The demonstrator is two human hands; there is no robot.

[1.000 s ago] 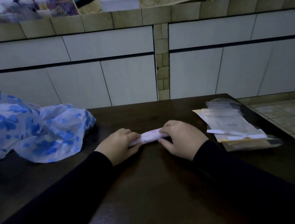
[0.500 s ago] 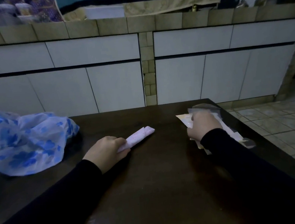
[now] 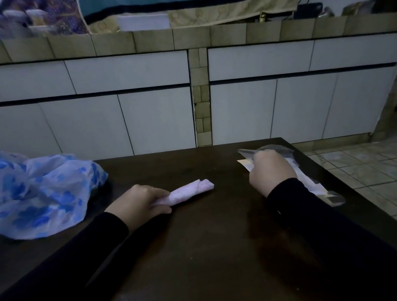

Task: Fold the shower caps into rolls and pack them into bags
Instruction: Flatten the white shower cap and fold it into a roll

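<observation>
Pink rolled shower cap (image 3: 187,191) in left hand (image 3: 138,202); right hand (image 3: 270,169) gripping one clear bag (image 3: 264,150).

Right hand (image 3: 271,170) off the roll (image 3: 189,191), now apparently gripping a bag (image 3: 270,149).

Showing pale pink on the roll (image 3: 191,190), with a faint print. Wearing black on both sleeves (image 3: 300,203). Spreading blue flower blotches over a translucent white bag (image 3: 40,195). Gleaming dark brown across the table (image 3: 201,246). Looking clear and greyish on the bags (image 3: 274,149), white on the cabinets (image 3: 126,72), beige on the tiles (image 3: 192,38).
</observation>
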